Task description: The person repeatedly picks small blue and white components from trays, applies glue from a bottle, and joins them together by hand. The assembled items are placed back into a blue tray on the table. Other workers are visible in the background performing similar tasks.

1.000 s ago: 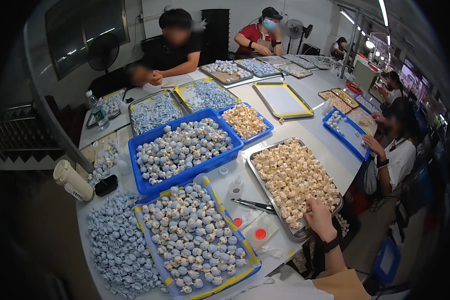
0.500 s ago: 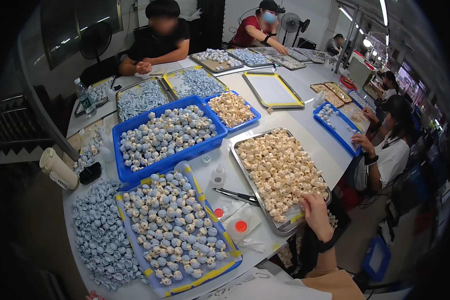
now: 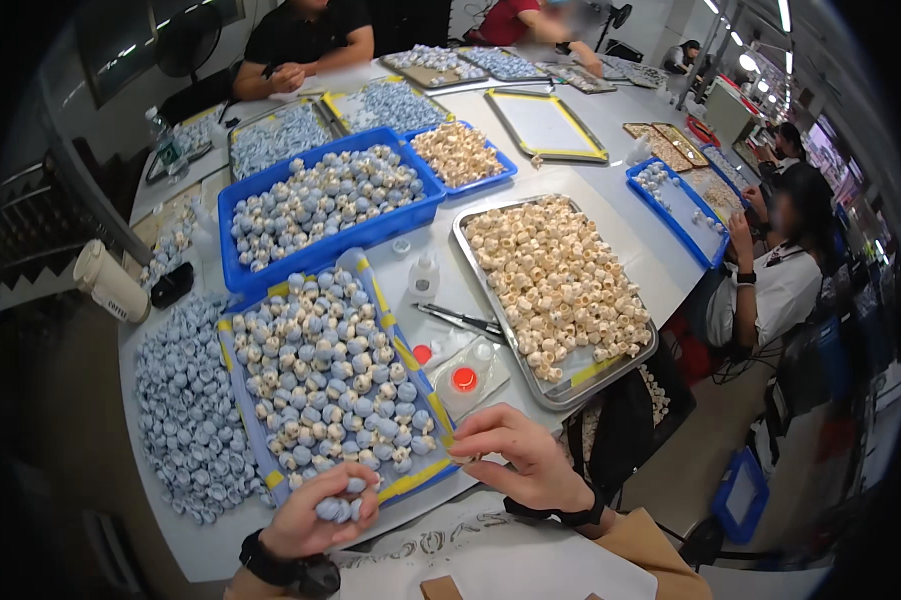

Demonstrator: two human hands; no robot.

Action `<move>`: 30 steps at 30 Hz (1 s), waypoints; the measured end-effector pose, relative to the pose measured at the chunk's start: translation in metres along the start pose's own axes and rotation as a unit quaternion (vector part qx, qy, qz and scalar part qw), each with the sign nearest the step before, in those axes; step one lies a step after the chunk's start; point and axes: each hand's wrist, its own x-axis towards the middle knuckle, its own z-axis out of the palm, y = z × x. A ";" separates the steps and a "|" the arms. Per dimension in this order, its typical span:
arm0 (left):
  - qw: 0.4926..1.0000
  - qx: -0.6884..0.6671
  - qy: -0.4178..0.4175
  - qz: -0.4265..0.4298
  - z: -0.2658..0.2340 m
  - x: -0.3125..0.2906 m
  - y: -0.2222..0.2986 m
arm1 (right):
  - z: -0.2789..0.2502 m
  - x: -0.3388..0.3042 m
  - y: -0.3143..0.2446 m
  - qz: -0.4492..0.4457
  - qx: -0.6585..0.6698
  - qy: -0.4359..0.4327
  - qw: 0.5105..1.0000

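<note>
My left hand (image 3: 316, 512) is curled around several small ribbed blue pieces (image 3: 339, 510), just off the near edge of the front tray. Facing it, my right hand (image 3: 521, 462) has thumb and fingertips pinched on what looks like a small cream piece, mostly hidden by the fingers. The front tray (image 3: 407, 484), edged with yellow tape, holds many round blue-and-cream pieces (image 3: 321, 375). To its left lies a heap of loose blue cup-shaped shells (image 3: 186, 410). A metal tray (image 3: 571, 397) of hollow cream pieces (image 3: 561, 285) stands beyond my right hand.
Between the trays are tweezers (image 3: 458, 318), a small clear bottle (image 3: 424, 275) and a red-capped container (image 3: 464, 380). Farther back stand a deep blue bin (image 3: 336, 240) and a smaller blue tray (image 3: 486, 181). A cup (image 3: 113, 282) is at left; co-workers sit around the table.
My right hand has left the metal tray and come down and left to the front tray's edge. My left hand has risen into view with blue pieces in it. The view has tilted down.
</note>
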 end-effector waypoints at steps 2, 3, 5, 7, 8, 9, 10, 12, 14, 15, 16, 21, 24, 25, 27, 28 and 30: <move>1.000 -0.003 0.014 0.001 0.007 0.009 -0.002 | 0.010 -0.003 -0.009 0.050 0.032 0.000 0.998; 1.000 0.003 0.024 0.012 0.010 0.010 -0.003 | 0.013 -0.003 -0.012 0.074 0.047 -0.002 0.996; 0.998 -0.028 0.046 0.028 0.013 0.011 -0.003 | 0.014 -0.007 -0.007 0.047 0.028 -0.018 0.998; 0.995 -0.055 0.078 0.041 0.012 0.018 -0.002 | 0.009 -0.008 -0.001 0.009 -0.006 -0.015 1.000; 0.993 -0.064 0.087 0.045 0.012 0.018 -0.003 | 0.008 -0.009 0.003 0.020 -0.002 -0.019 1.000; 0.992 -0.068 0.092 0.047 0.012 0.018 -0.002 | 0.008 -0.010 0.006 0.027 -0.002 -0.016 1.000; 0.992 -0.070 0.097 0.047 0.010 0.019 -0.002 | 0.008 -0.011 0.008 0.035 -0.001 -0.011 0.999; 0.992 -0.072 0.074 0.069 -0.002 0.019 -0.003 | 0.008 -0.011 0.009 0.056 0.018 -0.021 0.998; 0.989 -0.088 0.076 0.087 -0.004 0.018 -0.002 | 0.012 -0.010 0.012 0.075 0.044 -0.015 0.996; 0.991 -0.038 0.072 0.110 -0.004 0.018 -0.004 | 0.013 -0.010 0.013 0.073 0.044 -0.013 0.996; 0.991 -0.038 0.064 0.112 0.000 0.017 -0.001 | 0.013 -0.011 0.015 0.072 0.045 -0.011 0.996; 0.977 -0.107 0.087 0.161 -0.007 0.010 -0.003 | 0.014 -0.010 0.019 0.038 0.034 -0.005 0.999; 0.955 -0.181 0.111 0.208 -0.011 0.006 -0.006 | 0.012 -0.011 0.014 0.040 0.042 0.017 0.998; 0.947 -0.204 0.118 0.218 -0.009 0.005 -0.005 | 0.010 -0.012 0.013 0.048 0.032 0.020 0.998; 0.927 -0.251 0.140 0.241 -0.003 0.003 -0.001 | 0.001 -0.015 0.011 0.067 0.018 0.019 0.997; 0.928 -0.251 0.128 0.244 -0.007 0.001 -0.001 | -0.005 -0.016 0.012 0.049 -0.008 0.036 0.998; 0.931 -0.250 0.117 0.240 -0.005 -0.002 -0.002 | -0.024 -0.017 0.007 0.078 -0.073 0.084 0.991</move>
